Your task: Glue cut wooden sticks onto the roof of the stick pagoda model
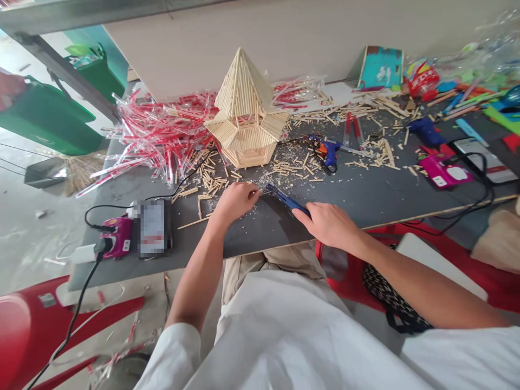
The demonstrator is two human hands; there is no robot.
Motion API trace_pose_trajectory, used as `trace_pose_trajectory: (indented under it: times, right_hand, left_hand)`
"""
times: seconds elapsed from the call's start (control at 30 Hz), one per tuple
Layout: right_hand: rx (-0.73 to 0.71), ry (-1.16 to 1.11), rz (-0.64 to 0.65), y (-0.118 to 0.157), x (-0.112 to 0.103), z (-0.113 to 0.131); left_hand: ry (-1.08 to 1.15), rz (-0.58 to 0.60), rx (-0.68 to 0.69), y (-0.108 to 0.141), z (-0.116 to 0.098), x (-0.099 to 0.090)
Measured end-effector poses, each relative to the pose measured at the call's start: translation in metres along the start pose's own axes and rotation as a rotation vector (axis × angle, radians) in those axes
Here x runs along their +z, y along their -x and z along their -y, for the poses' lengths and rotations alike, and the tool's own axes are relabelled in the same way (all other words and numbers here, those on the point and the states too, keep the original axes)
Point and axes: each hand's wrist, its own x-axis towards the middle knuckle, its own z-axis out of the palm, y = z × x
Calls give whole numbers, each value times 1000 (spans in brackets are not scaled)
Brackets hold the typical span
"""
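Note:
My right hand (pixel 328 221) is closed round a long dark-blue hand tool (pixel 286 199), whose far end points up and left toward my other hand; its exact kind is unclear. Left of that tip, my left hand (pixel 239 199) is low over the table with its fingers pinched together. Whatever they hold is too small or hidden to name. Beyond both hands stands a model built of thin wooden sticks (pixel 246 116), with a pointed roof over a flared, many-sided base. Short cut stick pieces (pixel 209 176) and pale crumbs lie around it.
Red-and-clear plastic wrappers (pixel 162 135) pile up at the left. A blue glue gun (pixel 331 151) lies right of the model, another glue gun (pixel 426 130) farther right. A phone (pixel 153 227) and a magenta power adapter (pixel 117 237) with cables sit near the left edge; another magenta adapter (pixel 444 170) lies right.

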Motion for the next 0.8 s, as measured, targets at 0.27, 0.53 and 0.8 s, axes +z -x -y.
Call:
trace_pose_trajectory:
  times: [0.27, 0.53, 0.8]
  right_hand:
    - [60, 202, -266, -2, 14, -6]
    - [-157, -142, -285, -53, -1, -6]
    - [-170, -608, -528, -188, -5, 20]
  left_hand:
    - [17, -47, -47, 1, 5, -8]
    - [-49, -87, -131, 0, 9, -13]
    - [-52, -93, -183, -3, 12, -20]
